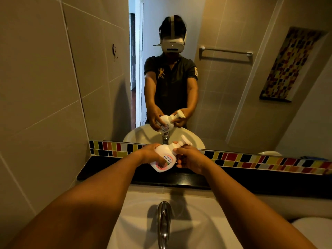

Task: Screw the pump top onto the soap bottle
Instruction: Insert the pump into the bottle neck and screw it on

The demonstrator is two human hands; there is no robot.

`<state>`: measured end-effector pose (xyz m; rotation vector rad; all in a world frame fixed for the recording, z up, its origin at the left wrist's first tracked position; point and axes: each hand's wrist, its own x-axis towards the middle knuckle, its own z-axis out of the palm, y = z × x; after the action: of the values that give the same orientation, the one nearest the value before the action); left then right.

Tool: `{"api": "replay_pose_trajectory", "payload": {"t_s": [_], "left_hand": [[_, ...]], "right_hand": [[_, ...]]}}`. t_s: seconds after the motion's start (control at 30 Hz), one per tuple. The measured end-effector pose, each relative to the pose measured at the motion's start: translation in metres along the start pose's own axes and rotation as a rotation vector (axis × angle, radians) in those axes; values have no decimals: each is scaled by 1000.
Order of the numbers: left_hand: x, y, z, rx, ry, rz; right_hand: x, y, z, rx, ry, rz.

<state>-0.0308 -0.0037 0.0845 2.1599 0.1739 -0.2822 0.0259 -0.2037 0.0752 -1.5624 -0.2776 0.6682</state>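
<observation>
Soap bottle (162,159) held tilted in mid-air beyond the tap (163,223), above the black ledge (107,164) and just before the mirror (215,87), neck leaning up and away to the right. Left hand (150,152) clamped round the bottle's body; right hand (188,159) closed around the neck just under the pump top (183,141), fingers curled at the collar. Pump top seated on the neck, spout pointing up and to the right; whether fully tightened, impossible to tell. To finish well: keep the body locked still, turn only the collar, hold collar and neck square to avoid cross-threading, stop at firm resistance rather than forcing. Safer, probably, to bring the bottle closer to upright while turning, in case of leaks. Label on the bottle's front: Japanese katakana in dark green, read sideways as "キレイキレイ", with a small line of Latin letters above, too small to read, and pink patches near the base.
</observation>
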Motion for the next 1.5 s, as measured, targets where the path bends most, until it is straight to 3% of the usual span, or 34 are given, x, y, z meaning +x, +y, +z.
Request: {"api": "replay_pose_trajectory", "payload": {"t_s": [0.17, 0.37, 0.63, 0.83, 1.07, 1.27, 1.5], "left_hand": [[1, 3, 3, 32, 0, 11], [1, 3, 2, 20, -4, 9], [0, 6, 6, 39, -15, 11], [-1, 4, 4, 30, -17, 8], [-2, 7, 7, 30, -13, 5], [-3, 8, 3, 17, -13, 9], [-4, 11, 5, 34, -25, 17]], "right_hand": [[-1, 1, 2, -29, 45, -35], [-5, -2, -1, -13, -24, -31], [-3, 0, 0, -102, 55, -38], [-4, -1, -5, -38, -36, -3], [-2, 0, -3, -110, 65, -10], [-5, -1, -7, -42, -24, 9], [-3, -1, -3, -111, 77, -30]]}}
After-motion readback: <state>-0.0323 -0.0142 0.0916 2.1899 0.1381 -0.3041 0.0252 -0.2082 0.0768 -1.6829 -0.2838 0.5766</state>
